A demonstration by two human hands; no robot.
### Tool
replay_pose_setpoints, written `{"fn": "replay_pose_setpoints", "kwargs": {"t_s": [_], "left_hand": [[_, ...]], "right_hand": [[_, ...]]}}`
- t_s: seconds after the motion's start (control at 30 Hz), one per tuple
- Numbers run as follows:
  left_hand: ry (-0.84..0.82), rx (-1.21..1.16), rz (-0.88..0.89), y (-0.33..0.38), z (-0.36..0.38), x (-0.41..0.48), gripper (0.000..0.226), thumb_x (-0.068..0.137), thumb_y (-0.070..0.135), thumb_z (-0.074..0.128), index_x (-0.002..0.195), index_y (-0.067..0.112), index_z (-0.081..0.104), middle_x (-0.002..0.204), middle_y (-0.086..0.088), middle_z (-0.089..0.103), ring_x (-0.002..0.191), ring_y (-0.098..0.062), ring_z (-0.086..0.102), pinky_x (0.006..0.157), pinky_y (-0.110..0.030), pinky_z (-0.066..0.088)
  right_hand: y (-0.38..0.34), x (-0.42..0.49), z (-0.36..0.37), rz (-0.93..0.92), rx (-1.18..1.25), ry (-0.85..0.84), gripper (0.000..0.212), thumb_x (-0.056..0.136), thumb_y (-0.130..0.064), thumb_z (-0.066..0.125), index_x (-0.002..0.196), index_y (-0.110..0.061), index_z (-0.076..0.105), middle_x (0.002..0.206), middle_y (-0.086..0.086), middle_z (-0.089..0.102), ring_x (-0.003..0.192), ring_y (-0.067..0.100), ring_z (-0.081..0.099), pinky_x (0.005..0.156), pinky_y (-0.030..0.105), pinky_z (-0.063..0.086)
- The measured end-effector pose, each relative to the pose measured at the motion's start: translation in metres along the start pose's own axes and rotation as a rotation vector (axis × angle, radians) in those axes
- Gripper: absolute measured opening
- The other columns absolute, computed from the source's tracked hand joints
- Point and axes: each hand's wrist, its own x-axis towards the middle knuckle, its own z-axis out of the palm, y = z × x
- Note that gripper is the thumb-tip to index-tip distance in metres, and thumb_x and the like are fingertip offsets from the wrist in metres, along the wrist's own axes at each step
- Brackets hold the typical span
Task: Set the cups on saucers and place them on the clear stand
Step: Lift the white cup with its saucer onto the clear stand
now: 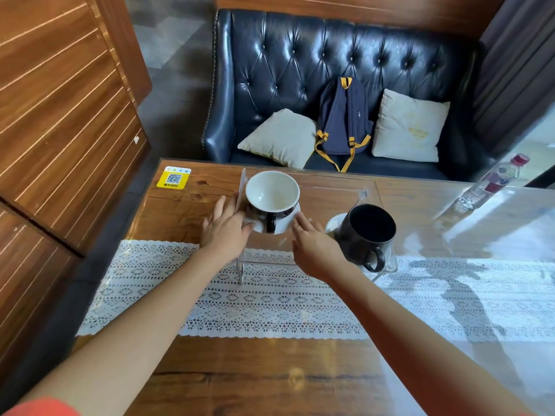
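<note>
A black cup with a white inside (271, 195) stands on a white saucer (285, 223) on the left part of the clear stand (336, 187). My left hand (225, 228) touches the saucer's left edge, thumb on the rim, fingers spread. My right hand (312, 244) is by the saucer's right edge with fingers extended; whether it touches is unclear. An all-black cup (368, 232) sits on a second white saucer (335, 225) at the stand's right front corner.
The stand rests on a wooden table (270, 382) with a white lace runner (270, 307). A plastic water bottle (492, 183) stands at the far right. A yellow QR sticker (173, 177) is at the far left. Behind is a dark sofa (300, 55) with cushions and a backpack.
</note>
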Motion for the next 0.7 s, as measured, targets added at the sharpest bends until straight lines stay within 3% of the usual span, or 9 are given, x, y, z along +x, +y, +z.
{"fn": "replay_pose_setpoints", "kwargs": {"t_s": [0.07,0.17,0.27,0.53,0.7], "left_hand": [[-0.019,-0.009,-0.018,0.001,-0.001,0.011,0.033,0.093,0.037,0.04,0.114,0.016,0.056,0.158,0.002,0.012,0.145,-0.02,-0.005,0.11,-0.061,0.012],[-0.021,-0.029,-0.038,0.004,-0.002,0.024,0.033,0.093,0.035,0.04,0.114,0.015,0.056,0.157,0.001,0.015,0.145,-0.021,-0.002,0.109,-0.06,0.014],[-0.019,-0.042,-0.047,0.005,-0.002,0.032,0.034,0.093,0.035,0.04,0.115,0.014,0.055,0.157,0.0,0.017,0.145,-0.021,-0.001,0.109,-0.06,0.015],[0.011,-0.118,-0.076,0.001,0.008,0.032,0.029,0.094,0.036,0.038,0.102,0.014,0.055,0.149,-0.005,0.033,0.145,-0.018,0.003,0.108,-0.059,0.017],[0.039,-0.187,-0.09,0.004,0.014,0.028,0.034,0.094,0.032,0.04,0.115,0.009,0.054,0.153,-0.008,0.027,0.145,-0.022,0.004,0.113,-0.056,0.014]], "right_hand": [[0.0,0.007,-0.001,0.006,0.003,-0.01,0.058,0.093,-0.007,0.035,0.148,-0.002,0.017,0.161,0.004,0.011,0.139,0.036,0.025,0.096,0.045,0.044],[0.0,0.017,-0.003,0.012,0.016,-0.047,0.063,0.093,-0.004,0.032,0.15,0.0,0.006,0.163,0.01,-0.003,0.148,0.033,0.005,0.116,0.042,0.027],[0.0,0.025,-0.004,0.009,0.028,-0.053,0.064,0.094,-0.004,0.033,0.149,0.002,0.003,0.162,0.014,-0.006,0.149,0.033,0.002,0.12,0.041,0.018],[-0.001,0.024,-0.003,-0.031,0.049,-0.002,0.064,0.09,0.0,0.036,0.148,0.005,0.009,0.161,0.013,0.001,0.145,0.031,0.017,0.11,0.038,0.035],[0.0,0.024,-0.005,-0.014,0.039,0.006,0.065,0.089,0.001,0.037,0.148,0.004,0.011,0.161,0.011,0.002,0.142,0.032,0.022,0.103,0.039,0.041]]}}
